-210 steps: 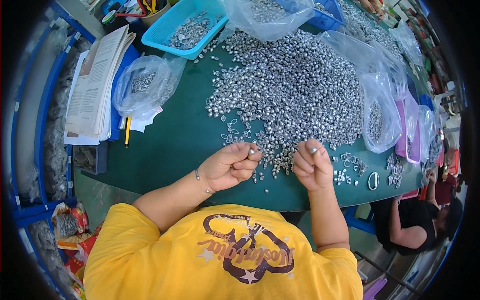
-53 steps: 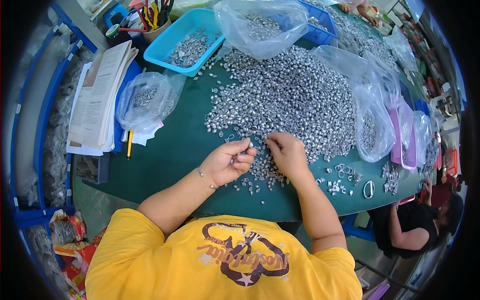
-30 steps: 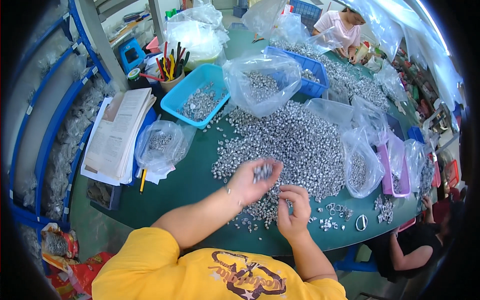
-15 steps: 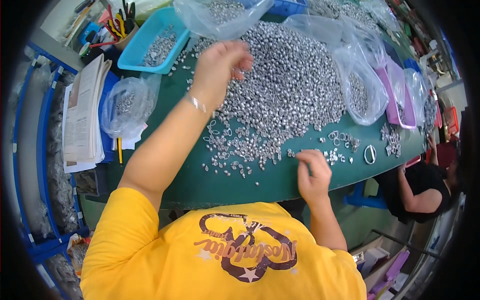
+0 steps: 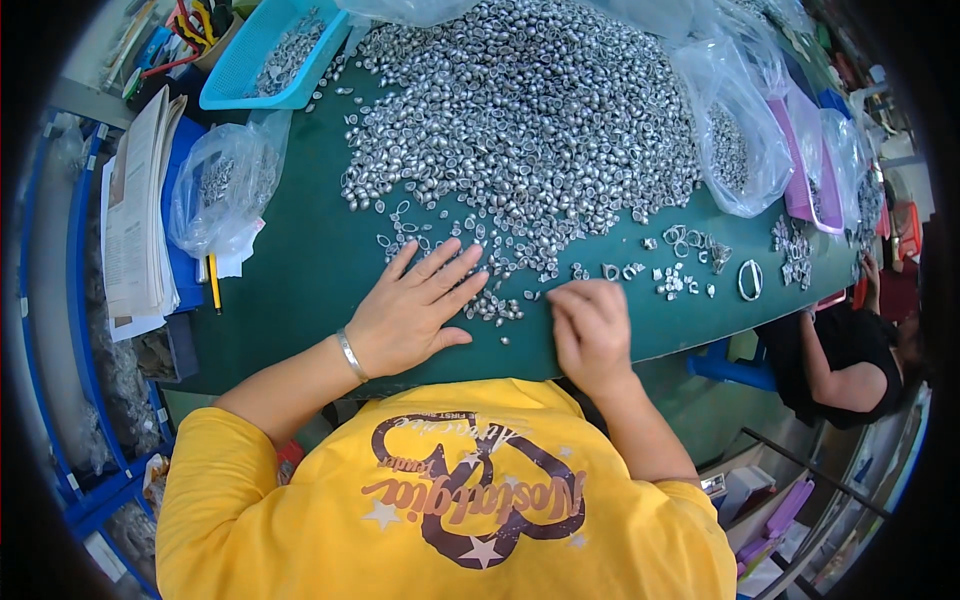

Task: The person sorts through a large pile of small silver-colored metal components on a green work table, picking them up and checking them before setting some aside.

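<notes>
A broad heap of small silvery oval metal pieces (image 5: 540, 120) covers the middle of the green tabletop (image 5: 290, 320). Loose pieces (image 5: 490, 305) trail from its near edge toward me. My left hand (image 5: 415, 305), a metal bangle at its wrist, lies over some of these with its fingers spread and nothing held. To the right of them, my right hand (image 5: 592, 335) is closed, fingers curled down and thumb tucked in; whatever it may pinch is hidden. Just beyond my right hand, a few ring-like pieces (image 5: 622, 271) and a little cluster of bright pieces (image 5: 675, 283) lie apart from the heap.
A turquoise basket (image 5: 212, 98) and a clear bag (image 5: 225, 190) of pieces stand at left, beside stacked papers (image 5: 140, 220). On the right are another filled bag (image 5: 735, 150), a purple tray (image 5: 828, 195) and a bangle (image 5: 750, 281). A person (image 5: 840, 370) sits beyond.
My left hand has come down from the heap's far left side to the loose pieces near me, its fingers now spread. My right hand has shifted slightly left and its fingers have curled in.
</notes>
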The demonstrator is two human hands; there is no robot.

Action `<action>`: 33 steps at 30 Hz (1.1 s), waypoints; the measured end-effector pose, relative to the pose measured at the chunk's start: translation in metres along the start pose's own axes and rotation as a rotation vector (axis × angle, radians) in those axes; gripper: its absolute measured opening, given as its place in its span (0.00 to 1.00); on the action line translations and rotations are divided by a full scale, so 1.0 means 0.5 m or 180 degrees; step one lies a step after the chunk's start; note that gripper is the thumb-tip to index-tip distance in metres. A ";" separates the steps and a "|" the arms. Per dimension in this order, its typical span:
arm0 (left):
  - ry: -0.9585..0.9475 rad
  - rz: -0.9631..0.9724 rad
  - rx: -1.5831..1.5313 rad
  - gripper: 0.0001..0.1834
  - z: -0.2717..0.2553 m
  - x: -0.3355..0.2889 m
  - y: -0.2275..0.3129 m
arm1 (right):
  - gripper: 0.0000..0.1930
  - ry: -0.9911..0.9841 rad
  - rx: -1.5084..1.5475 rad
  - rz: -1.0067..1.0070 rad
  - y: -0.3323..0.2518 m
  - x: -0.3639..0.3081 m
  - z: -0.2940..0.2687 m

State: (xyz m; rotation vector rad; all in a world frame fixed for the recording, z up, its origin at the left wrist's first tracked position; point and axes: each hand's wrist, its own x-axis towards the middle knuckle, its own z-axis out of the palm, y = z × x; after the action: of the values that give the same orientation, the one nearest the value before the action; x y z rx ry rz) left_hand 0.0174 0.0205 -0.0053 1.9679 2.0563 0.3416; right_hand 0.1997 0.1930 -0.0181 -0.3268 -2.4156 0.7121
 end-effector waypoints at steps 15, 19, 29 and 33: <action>0.0682 -0.0117 -0.0332 0.26 0.003 -0.011 -0.005 | 0.09 -0.0195 -0.0608 0.0034 0.007 0.026 0.020; 0.1666 -0.0275 -0.0359 0.12 0.003 0.054 -0.033 | 0.09 -0.0159 -0.0638 0.0085 0.002 0.032 0.030; 0.1686 -0.0428 -0.0356 0.06 -0.003 0.138 -0.031 | 0.07 -0.0347 -0.0359 0.0148 -0.011 0.035 0.014; 0.1872 -0.0160 -0.0593 0.05 -0.001 0.116 -0.026 | 0.08 -0.0204 0.0107 0.0242 -0.006 0.023 0.009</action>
State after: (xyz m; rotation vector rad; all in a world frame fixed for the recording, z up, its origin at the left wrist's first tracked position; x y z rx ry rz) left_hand 0.0031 0.0779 -0.0114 1.8447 2.2839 1.1728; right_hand 0.1876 0.1930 -0.0143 -0.3894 -2.4597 0.8074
